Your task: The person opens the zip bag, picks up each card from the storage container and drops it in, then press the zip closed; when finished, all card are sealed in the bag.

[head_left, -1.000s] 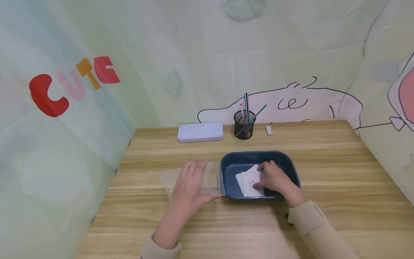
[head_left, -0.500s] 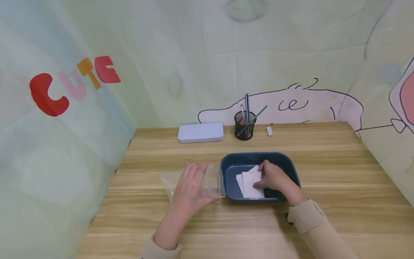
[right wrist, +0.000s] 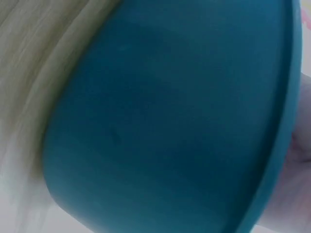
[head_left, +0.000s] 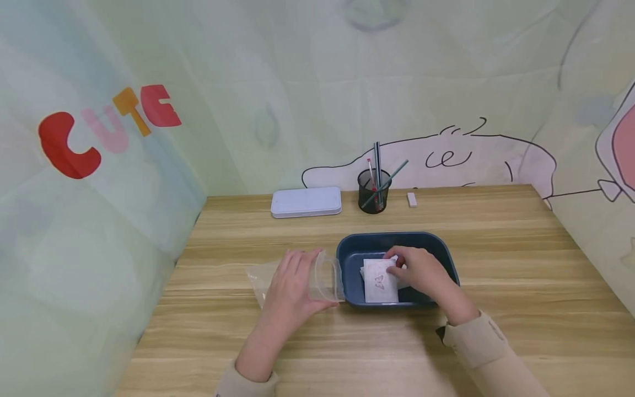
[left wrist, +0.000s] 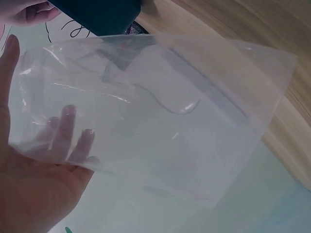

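My left hand [head_left: 290, 289] grips a clear plastic bag [head_left: 326, 278] near its mouth, which gapes toward the blue tub [head_left: 351, 275]. In the left wrist view, fingers show through the bag [left wrist: 160, 131], and its body stretches away from the palm. Inside the tub, my right hand [head_left: 421, 270] pinches a flat white square packet [head_left: 378, 284] with a small reddish print, held by its right edge. More white packets lie partly hidden behind it. The tub's outer wall [right wrist: 170, 121] covers most of the right wrist view, hiding the fingertips there.
At the back of the wood-grain table [head_left: 521, 264] are a white flat case [head_left: 306, 202], a black mesh pen holder [head_left: 373, 193] with pens, and a white eraser [head_left: 412, 199]. A printed cloth [head_left: 268, 110] hangs behind and at the sides.
The right hand has drawn one white packet slightly left, toward the bag's mouth, and its reddish print shows more plainly. The left hand and bag have stayed nearly still.
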`<control>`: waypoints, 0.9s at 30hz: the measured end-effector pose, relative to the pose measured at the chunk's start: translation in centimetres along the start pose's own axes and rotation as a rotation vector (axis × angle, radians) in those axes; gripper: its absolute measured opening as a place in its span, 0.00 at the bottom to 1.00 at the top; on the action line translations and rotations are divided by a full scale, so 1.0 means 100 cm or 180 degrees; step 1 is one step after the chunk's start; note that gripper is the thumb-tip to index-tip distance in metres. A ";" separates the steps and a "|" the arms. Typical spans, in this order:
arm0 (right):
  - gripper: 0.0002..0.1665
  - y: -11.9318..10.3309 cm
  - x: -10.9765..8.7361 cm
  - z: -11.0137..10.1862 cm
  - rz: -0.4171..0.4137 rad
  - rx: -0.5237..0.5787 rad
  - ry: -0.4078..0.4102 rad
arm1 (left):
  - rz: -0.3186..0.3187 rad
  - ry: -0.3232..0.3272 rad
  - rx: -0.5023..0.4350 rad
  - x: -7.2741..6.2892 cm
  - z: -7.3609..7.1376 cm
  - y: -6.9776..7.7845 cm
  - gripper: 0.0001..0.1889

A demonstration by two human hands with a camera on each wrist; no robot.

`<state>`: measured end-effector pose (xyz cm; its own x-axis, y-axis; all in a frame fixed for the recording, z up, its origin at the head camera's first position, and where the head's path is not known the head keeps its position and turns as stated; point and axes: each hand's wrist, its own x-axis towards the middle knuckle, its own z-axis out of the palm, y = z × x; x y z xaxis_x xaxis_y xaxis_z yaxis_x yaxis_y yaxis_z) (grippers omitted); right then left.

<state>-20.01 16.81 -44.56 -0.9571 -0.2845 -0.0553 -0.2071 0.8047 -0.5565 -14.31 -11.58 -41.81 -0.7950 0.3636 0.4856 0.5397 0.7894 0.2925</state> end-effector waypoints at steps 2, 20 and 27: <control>0.11 -0.002 -0.002 -0.002 -0.0022 -0.0046 0.0057 | 0.0004 -0.0002 0.0009 0.000 0.000 -0.001 0.56; 0.06 -0.024 -0.019 -0.029 -0.0373 0.0522 0.0606 | -0.0033 0.0046 0.0049 0.000 0.000 -0.007 0.56; 0.10 -0.035 -0.025 -0.031 -0.0217 0.1143 0.0891 | -0.0110 0.0087 0.0146 0.000 -0.002 -0.007 0.56</control>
<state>-17.54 16.33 -39.90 -0.9719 -0.1391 0.1898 -0.2352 0.5434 -0.8058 -14.65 -12.28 -41.81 -0.8048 0.3225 0.4983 0.4982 0.8234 0.2717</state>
